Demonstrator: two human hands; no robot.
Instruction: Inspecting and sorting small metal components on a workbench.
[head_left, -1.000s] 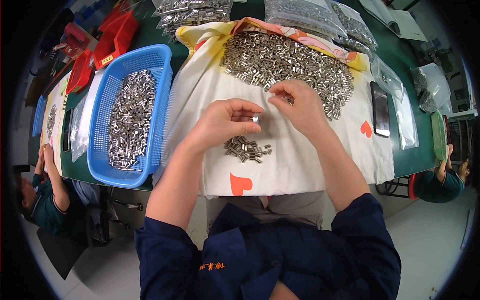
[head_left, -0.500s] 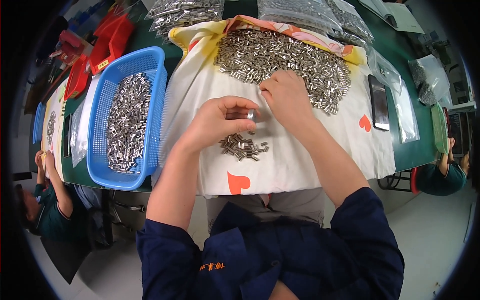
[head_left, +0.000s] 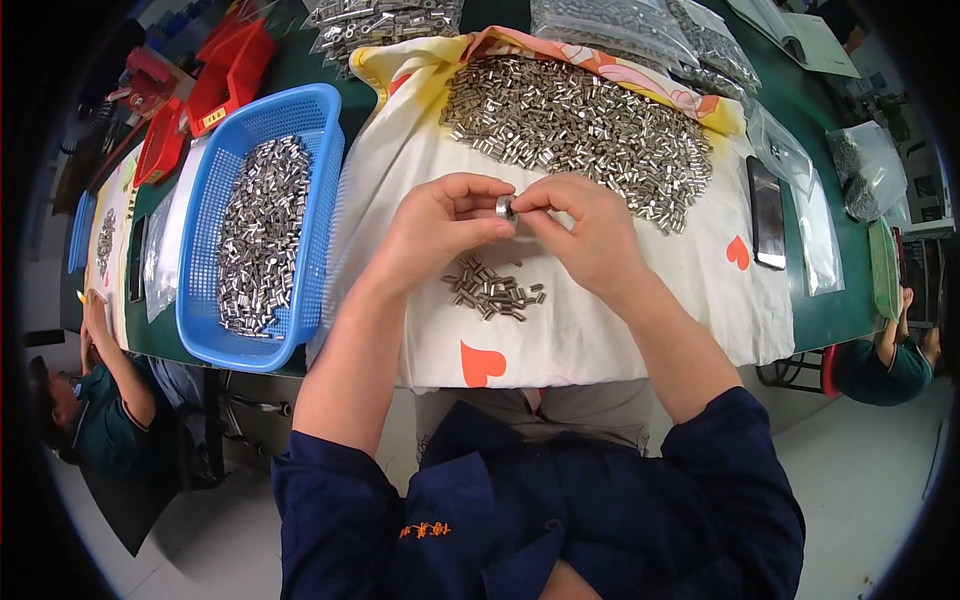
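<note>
Green table carries a white heart-print cloth; a big heap of metal sleeves fills its far edge, a blue basket sits off its left edge, a small pile lies mid-cloth; left hand and right hand pinch one metal sleeve together

Big heap of metal sleeves behind hands, small pile below them, basket left
</note>
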